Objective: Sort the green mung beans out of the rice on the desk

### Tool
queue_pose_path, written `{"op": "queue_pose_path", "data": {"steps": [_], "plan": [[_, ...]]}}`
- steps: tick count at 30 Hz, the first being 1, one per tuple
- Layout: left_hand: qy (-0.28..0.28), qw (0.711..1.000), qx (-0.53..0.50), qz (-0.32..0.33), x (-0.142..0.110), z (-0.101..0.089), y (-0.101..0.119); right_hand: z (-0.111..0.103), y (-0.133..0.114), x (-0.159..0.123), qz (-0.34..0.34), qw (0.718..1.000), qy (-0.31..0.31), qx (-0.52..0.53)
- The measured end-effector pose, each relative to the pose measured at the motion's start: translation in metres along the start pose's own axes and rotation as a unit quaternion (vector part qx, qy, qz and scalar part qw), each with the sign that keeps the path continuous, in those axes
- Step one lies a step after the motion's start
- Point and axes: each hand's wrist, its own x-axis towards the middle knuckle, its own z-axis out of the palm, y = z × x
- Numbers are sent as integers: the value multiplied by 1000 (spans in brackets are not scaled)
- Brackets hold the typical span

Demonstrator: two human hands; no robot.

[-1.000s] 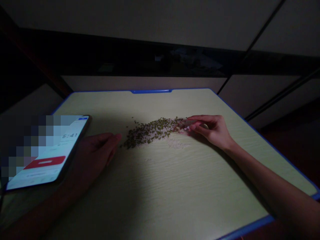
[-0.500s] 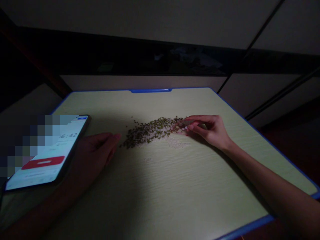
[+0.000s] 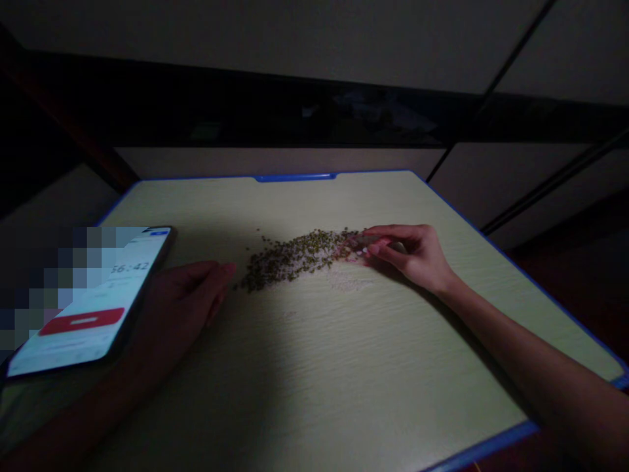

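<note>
Across the middle of the table (image 3: 368, 367), nearer its far edge than its near one, lies a long pile (image 3: 282, 262) of small green beans (image 3: 314, 244) mixed with pale grains. It slants, its left end closer to the near edge. A thin patch of pale grains (image 3: 346, 282) spreads on the near side of its right half, and a few loose beans sit off its left end.

At the pile's right end is my right hand (image 3: 420, 255), thumb and fingertips narrowly apart, with small white bits (image 3: 365, 250) beside the thumb tip; I cannot tell whether I pinch anything. My left hand (image 3: 184, 298) has its fingers curled in, its thumb tip just short of the pile's left end; whether it holds anything is hidden.

By the left edge, just beside my left hand, is a phone (image 3: 93, 295), its lit screen showing digits and a red button (image 3: 81, 321). A blue handle (image 3: 295, 177) sits midway along the far edge, with pale panels (image 3: 275, 39) beyond.
</note>
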Motion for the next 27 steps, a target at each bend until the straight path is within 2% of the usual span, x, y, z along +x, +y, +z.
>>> {"op": "queue_pose_path", "data": {"steps": [9,14,20,27], "plan": [[-7,1000,-12,-5,0,0,-4,-2,2,1,5,1000,20,-5],[0,1000,-11,6,0,2,0,-2,1,0,6,1000,21,-8],[-2,1000,-22,-19,-1,1,-2,-3,1,-2,4,1000,14,-7],[-4,1000,-21,-4,0,1,-1,-1,3,-1,-13,1000,8,-18]]}}
